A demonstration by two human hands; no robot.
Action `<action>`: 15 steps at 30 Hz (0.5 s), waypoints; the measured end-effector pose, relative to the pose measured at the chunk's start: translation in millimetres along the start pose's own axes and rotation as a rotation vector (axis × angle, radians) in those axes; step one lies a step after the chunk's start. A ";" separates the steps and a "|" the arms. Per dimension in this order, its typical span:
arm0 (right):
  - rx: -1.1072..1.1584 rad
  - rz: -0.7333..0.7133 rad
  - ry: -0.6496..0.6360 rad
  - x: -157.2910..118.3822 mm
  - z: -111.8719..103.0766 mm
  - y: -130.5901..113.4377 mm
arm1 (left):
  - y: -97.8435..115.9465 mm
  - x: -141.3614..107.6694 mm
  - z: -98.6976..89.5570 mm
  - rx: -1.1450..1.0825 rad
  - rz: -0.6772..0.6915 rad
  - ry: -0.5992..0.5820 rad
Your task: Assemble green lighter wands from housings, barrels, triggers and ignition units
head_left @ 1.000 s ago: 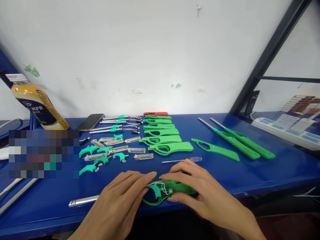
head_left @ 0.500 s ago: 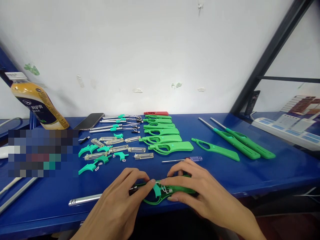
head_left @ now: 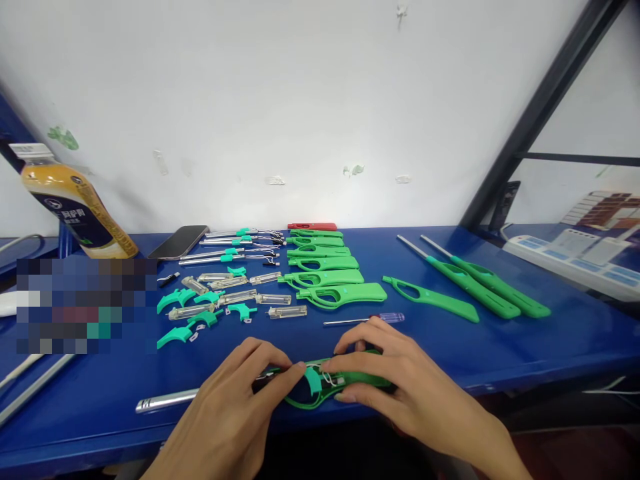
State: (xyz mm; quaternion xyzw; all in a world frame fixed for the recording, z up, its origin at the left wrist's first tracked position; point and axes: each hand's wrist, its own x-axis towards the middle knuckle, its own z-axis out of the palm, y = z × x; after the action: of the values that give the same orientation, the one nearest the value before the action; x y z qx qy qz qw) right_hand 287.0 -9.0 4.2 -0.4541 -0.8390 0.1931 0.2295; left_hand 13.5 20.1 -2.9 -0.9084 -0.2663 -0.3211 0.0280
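Observation:
At the table's front edge lies an opened green lighter casing (head_left: pixel 367 378), with a silver metal tube (head_left: pixel 167 401) sticking out to the left. My left hand (head_left: pixel 240 400) is closed over the casing's front part, its thumb tip close to the teal trigger (head_left: pixel 313 381). My right hand (head_left: pixel 400 373) grips the handle part, fingers bent and the index fingertip near thin white wires (head_left: pixel 329 377) inside. Partly hidden behind its knuckles, a screwdriver (head_left: pixel 393 318) with a purple handle rests on the table.
Several green casing halves (head_left: pixel 345 293) and a red one (head_left: pixel 313 227) lie behind. Left of them are clear fuel tanks (head_left: pixel 287 311), teal triggers (head_left: pixel 177 333) and metal tubes with wires (head_left: pixel 215 257). Two long green lighters (head_left: pixel 480 287) lie right. A bottle (head_left: pixel 75 207) and phone (head_left: pixel 180 242) stand back left.
My left hand has shifted slightly left, its thumb drawing back a little from the trigger. The metal tube has moved a touch left with the casing. My right hand stays put.

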 end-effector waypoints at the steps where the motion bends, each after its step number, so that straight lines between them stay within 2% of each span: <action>1: -0.001 0.002 0.001 0.0 -0.1 -0.2 | 0.5 0.8 -0.3 -0.007 -0.001 0.013; 15: -0.013 0.000 -0.002 1.2 0.2 1.5 | 0.2 -2.3 3.4 -0.025 -0.093 0.040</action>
State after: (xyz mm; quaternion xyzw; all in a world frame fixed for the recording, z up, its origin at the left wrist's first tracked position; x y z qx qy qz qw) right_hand 287.3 -7.2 3.4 -0.4555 -0.8403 0.1880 0.2258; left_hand 14.0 19.5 -7.0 -0.8887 -0.3034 -0.3437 0.0069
